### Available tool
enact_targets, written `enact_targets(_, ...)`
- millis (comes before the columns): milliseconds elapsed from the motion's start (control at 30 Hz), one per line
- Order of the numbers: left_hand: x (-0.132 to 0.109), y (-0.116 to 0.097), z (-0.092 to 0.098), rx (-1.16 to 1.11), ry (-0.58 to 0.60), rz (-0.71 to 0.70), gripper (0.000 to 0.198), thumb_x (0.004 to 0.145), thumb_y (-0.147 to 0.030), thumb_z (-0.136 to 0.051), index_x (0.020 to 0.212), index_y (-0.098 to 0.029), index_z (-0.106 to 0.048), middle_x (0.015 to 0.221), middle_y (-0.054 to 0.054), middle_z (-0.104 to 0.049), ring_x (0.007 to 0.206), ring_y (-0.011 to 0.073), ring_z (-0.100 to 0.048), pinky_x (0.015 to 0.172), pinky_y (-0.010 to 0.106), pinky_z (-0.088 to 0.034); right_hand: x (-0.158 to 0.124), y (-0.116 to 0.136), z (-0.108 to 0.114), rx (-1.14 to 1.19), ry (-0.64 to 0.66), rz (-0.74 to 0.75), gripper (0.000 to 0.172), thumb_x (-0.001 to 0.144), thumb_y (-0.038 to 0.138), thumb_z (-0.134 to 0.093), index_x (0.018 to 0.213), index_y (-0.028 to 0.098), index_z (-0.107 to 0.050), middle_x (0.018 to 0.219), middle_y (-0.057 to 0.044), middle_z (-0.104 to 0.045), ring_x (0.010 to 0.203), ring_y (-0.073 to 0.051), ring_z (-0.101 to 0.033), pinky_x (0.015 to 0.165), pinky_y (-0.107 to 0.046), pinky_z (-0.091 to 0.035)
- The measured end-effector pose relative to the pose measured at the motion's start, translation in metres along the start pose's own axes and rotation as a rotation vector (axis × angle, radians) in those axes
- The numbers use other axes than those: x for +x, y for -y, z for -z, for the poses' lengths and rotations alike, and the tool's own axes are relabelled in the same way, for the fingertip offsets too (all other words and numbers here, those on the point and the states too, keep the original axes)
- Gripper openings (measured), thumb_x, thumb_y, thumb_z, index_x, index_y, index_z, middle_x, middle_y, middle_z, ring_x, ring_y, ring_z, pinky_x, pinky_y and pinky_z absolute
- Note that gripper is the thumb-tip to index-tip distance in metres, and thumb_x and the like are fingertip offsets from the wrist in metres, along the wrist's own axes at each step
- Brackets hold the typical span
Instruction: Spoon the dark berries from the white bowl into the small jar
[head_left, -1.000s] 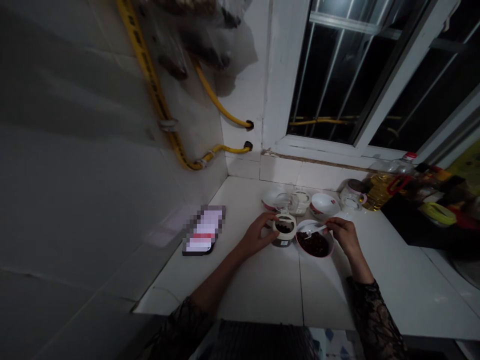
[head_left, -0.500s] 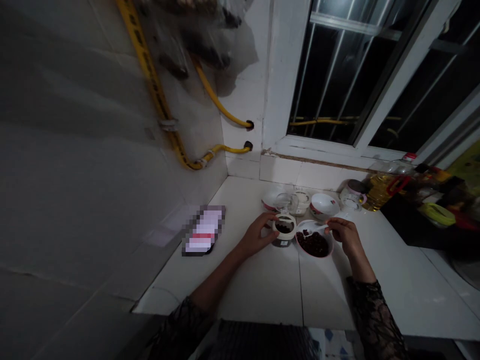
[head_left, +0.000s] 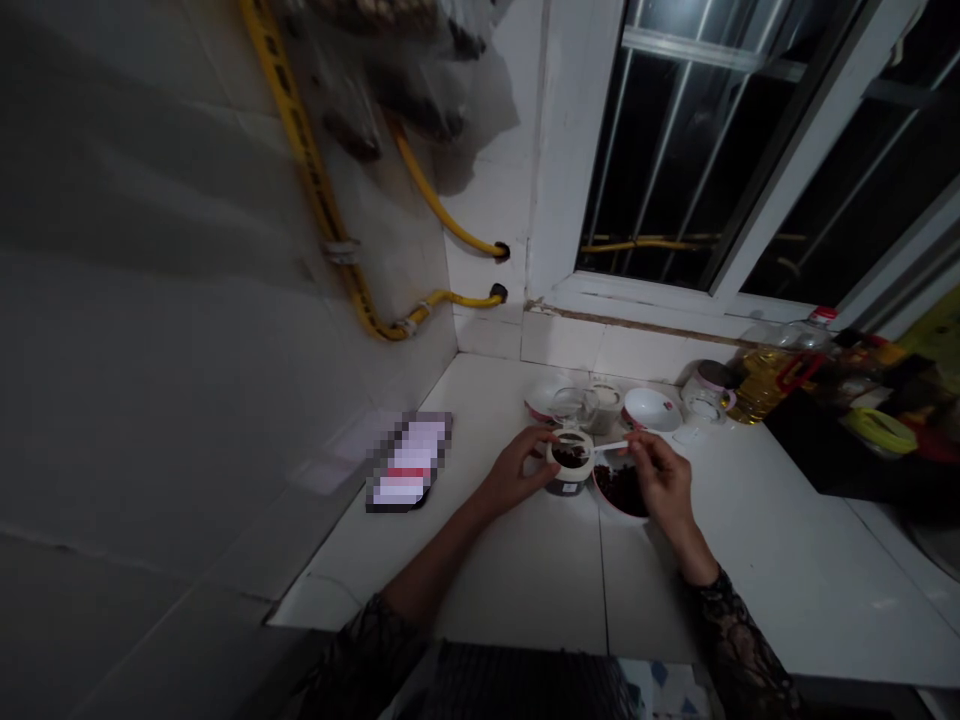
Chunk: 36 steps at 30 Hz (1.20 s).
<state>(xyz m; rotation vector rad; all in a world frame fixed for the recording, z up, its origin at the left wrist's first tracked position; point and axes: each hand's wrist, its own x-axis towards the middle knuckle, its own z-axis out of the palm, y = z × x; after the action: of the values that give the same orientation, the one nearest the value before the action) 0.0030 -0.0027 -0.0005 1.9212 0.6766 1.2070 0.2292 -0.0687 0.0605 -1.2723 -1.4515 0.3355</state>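
My left hand (head_left: 514,470) is curled round a small jar (head_left: 568,468) with a white rim and dark contents, steadying it on the white counter (head_left: 525,560). My right hand (head_left: 658,478) pinches the handle of a white spoon (head_left: 609,448), whose bowl end reaches over the jar's mouth. Under my right hand sits a white bowl (head_left: 616,490) of dark red pieces, partly hidden by the hand.
Behind the jar stand a glass jar (head_left: 574,405), small white bowls (head_left: 651,408) and a lidded pot (head_left: 705,385). An oil bottle (head_left: 772,365) and other bottles crowd the right. A blurred packet (head_left: 409,462) lies at left. Yellow gas hoses (head_left: 322,200) run along the wall.
My right hand has moved left from the bowl's right side, carrying the spoon from over the bowl to the jar's mouth. My left hand has stayed on the jar.
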Motion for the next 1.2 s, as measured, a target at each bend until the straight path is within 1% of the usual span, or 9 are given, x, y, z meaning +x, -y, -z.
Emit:
enact_targets(67,0.000,-0.001,0.000,0.002,0.001,-0.002,0.031,0.085,-0.032,-0.065,0.115,-0.022,-0.059,0.123,0.011,-0.061,0.116,0.0245,-0.059,0.084,0.032,-0.054,-0.005,0.002,-0.002,-0.140,0.150,0.198,0.026,0.090,0.037,-0.051,0.090,0.022,-0.072,0.087,-0.007,-0.076,0.079,-0.020,-0.070,0.074,-0.032,-0.054)
enact_targets(133,0.000,-0.003,0.001,0.003,0.007,0.000,0.031,0.086,-0.032,-0.065,0.114,-0.022,-0.059,0.123,0.011,-0.061,0.117,0.0246,-0.058,0.084,0.032,-0.054,-0.007,0.004,0.001,-0.226,0.230,0.273,0.027,0.092,0.035,-0.048,0.092,0.023,-0.072,0.093,-0.009,-0.076,0.083,-0.021,-0.071,0.077,-0.033,-0.055)
enact_targets(333,0.000,-0.004,0.001,0.010,-0.001,0.007,0.030,0.085,-0.032,-0.065,0.113,-0.022,-0.060,0.123,0.010,-0.061,0.115,0.0244,-0.059,0.083,0.032,-0.054,0.005,-0.007,0.030,-0.314,-0.049,0.018,0.031,0.092,0.043,-0.045,0.091,0.022,-0.068,0.074,-0.006,-0.072,0.070,-0.021,-0.066,0.073,-0.032,-0.051)
enact_targets(467,0.000,-0.003,0.001,0.001,-0.003,0.010,0.030,0.085,-0.032,-0.065,0.113,-0.022,-0.060,0.124,0.011,-0.061,0.118,0.0253,-0.058,0.084,0.032,-0.054,0.015,-0.025,0.042,-0.440,0.049,-0.089,0.026,0.086,0.037,-0.048,0.088,0.022,-0.069,0.069,-0.004,-0.071,0.065,-0.021,-0.064,0.066,-0.030,-0.047)
enact_targets(567,0.000,-0.002,0.001,0.006,0.001,0.010,0.030,0.085,-0.031,-0.065,0.113,-0.022,-0.059,0.124,0.011,-0.061,0.117,0.0253,-0.059,0.084,0.033,-0.054,0.016,-0.031,0.036,-0.516,0.133,-0.128,0.024,0.081,0.032,-0.049,0.086,0.023,-0.071,0.069,-0.004,-0.072,0.068,-0.022,-0.066,0.068,-0.031,-0.045)
enact_targets(733,-0.001,-0.002,0.001,0.006,0.004,0.011,0.030,0.085,-0.031,-0.065,0.114,-0.021,-0.059,0.125,0.011,-0.061,0.119,0.0252,-0.058,0.085,0.033,-0.054,0.011,-0.026,0.019,-0.293,0.208,-0.236,0.026,0.079,0.037,-0.050,0.082,0.022,-0.071,0.064,-0.002,-0.071,0.064,-0.021,-0.064,0.069,-0.032,-0.045)
enact_targets(933,0.000,-0.003,0.001,0.006,0.001,0.011,0.031,0.085,-0.030,-0.065,0.114,-0.022,-0.059,0.124,0.011,-0.061,0.119,0.0255,-0.058,0.085,0.033,-0.054,0.019,-0.028,0.032,-0.080,0.079,-0.401,0.024,0.067,0.041,-0.061,0.069,0.020,-0.070,0.053,-0.001,-0.067,0.057,-0.019,-0.059,0.061,-0.029,-0.043)
enact_targets(1067,0.000,-0.002,0.001,0.000,-0.004,0.013,0.031,0.085,-0.031,-0.066,0.114,-0.022,-0.060,0.124,0.011,-0.062,0.118,0.0254,-0.059,0.084,0.033,-0.054,0.023,-0.034,0.040,-0.017,0.022,-0.446,0.030,0.062,0.048,-0.066,0.067,0.019,-0.071,0.048,-0.002,-0.063,0.049,-0.016,-0.051,0.048,-0.027,-0.033)
enact_targets(1200,0.000,-0.003,0.001,-0.001,-0.006,0.015,0.031,0.085,-0.033,-0.066,0.113,-0.023,-0.061,0.125,0.011,-0.062,0.120,0.0260,-0.058,0.084,0.033,-0.055,0.024,-0.034,0.039,0.039,0.025,-0.494,0.030,0.057,0.048,-0.068,0.064,0.019,-0.069,0.045,-0.002,-0.061,0.042,-0.012,-0.040,0.042,-0.026,-0.023)
